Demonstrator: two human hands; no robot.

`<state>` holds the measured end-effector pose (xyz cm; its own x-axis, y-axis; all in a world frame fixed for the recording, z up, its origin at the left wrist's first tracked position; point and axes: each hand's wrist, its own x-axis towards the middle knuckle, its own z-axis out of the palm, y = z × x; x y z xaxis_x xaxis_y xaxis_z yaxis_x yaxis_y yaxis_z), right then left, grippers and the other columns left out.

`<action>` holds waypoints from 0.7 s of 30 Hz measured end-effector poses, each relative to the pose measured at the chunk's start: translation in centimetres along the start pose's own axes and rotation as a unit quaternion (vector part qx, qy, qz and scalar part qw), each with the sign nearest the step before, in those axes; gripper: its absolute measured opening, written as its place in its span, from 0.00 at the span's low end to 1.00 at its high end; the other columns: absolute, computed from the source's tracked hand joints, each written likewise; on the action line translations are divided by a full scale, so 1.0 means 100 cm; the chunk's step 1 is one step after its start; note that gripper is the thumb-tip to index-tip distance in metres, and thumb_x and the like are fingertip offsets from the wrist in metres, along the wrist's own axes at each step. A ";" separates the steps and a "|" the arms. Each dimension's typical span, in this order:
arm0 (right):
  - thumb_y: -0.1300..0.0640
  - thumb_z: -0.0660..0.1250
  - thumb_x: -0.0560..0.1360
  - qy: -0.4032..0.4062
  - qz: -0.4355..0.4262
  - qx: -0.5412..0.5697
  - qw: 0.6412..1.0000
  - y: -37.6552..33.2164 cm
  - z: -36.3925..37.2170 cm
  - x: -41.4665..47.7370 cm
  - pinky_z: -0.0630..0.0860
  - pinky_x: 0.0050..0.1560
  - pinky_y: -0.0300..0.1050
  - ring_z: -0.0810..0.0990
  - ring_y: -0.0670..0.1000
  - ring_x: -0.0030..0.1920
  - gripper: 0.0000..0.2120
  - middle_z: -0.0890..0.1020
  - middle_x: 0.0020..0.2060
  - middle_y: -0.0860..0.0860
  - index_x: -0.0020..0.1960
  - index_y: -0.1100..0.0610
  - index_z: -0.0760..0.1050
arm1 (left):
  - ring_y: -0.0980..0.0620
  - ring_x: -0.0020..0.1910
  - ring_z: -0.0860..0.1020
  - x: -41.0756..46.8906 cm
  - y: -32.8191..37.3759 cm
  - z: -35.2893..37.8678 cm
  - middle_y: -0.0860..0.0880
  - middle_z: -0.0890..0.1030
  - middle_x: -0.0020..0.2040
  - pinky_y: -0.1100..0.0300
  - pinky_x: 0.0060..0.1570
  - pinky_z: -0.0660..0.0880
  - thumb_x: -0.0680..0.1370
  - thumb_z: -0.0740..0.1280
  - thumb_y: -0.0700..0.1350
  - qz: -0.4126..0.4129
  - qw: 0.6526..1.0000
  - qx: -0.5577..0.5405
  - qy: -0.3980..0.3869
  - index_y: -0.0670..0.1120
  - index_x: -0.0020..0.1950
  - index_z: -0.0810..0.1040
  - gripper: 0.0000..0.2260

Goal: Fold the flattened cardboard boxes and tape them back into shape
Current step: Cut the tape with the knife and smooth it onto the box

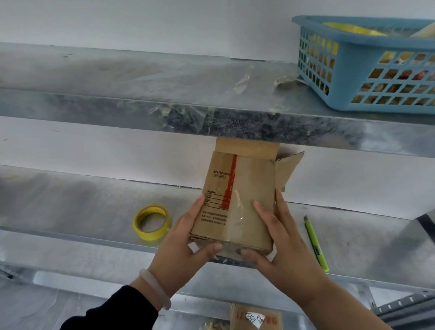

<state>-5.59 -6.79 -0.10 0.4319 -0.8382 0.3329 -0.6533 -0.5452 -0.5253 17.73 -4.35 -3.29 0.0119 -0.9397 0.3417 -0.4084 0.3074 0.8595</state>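
On the middle metal shelf point(60, 208), both hands press a small cardboard box point(237, 200) into shape

Left hand point(183, 240) and right hand point(280, 242) clasp the box's near end from either side, fingers laid flat on its top face and thumbs pushed against the near edge, so the box is squeezed between them rather than pinched. It stands on the shelf, just under the upper shelf point(163, 117). Clear tape already shines along the top seam, so the near end looks closed; the far flaps point(286, 168) stand open, which I judge still need folding and taping. A yellow tape roll point(152, 222) lies close to the left, untouched, a green cutter point(316, 244) to the right. Another piece of cardboard point(257, 321) waits below
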 end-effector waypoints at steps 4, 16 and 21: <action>0.39 0.69 0.71 0.064 -0.081 0.000 0.995 -0.008 -0.007 0.001 0.65 0.64 0.33 0.52 0.33 0.74 0.38 0.47 0.80 0.50 0.76 0.40 0.56 | 0.53 0.65 0.73 -0.012 0.011 -0.005 0.57 0.71 0.68 0.61 0.62 0.72 0.71 0.70 0.62 0.054 0.995 0.046 0.066 0.58 0.76 0.58 0.37; 0.23 0.56 0.67 -0.035 0.039 0.048 0.997 0.024 0.010 -0.002 0.60 0.68 0.35 0.50 0.33 0.73 0.33 0.43 0.76 0.32 0.70 0.23 0.50 | 0.53 0.67 0.72 -0.002 -0.002 0.008 0.54 0.73 0.68 0.47 0.62 0.73 0.75 0.64 0.60 -0.046 0.999 0.007 -0.027 0.56 0.76 0.59 0.31; 0.28 0.60 0.66 -0.053 0.061 0.050 0.995 0.029 0.004 0.015 0.57 0.70 0.37 0.52 0.37 0.73 0.33 0.45 0.77 0.35 0.69 0.24 0.52 | 0.53 0.67 0.72 0.015 -0.003 0.013 0.54 0.73 0.68 0.47 0.64 0.72 0.74 0.65 0.59 -0.076 0.996 -0.042 -0.028 0.56 0.76 0.61 0.31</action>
<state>-6.60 -9.61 -1.47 0.4194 -0.8897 0.1802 -0.6426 -0.4312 -0.6334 16.66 -6.04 -3.51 0.0162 -0.9823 0.1866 -0.3286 0.1710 0.9289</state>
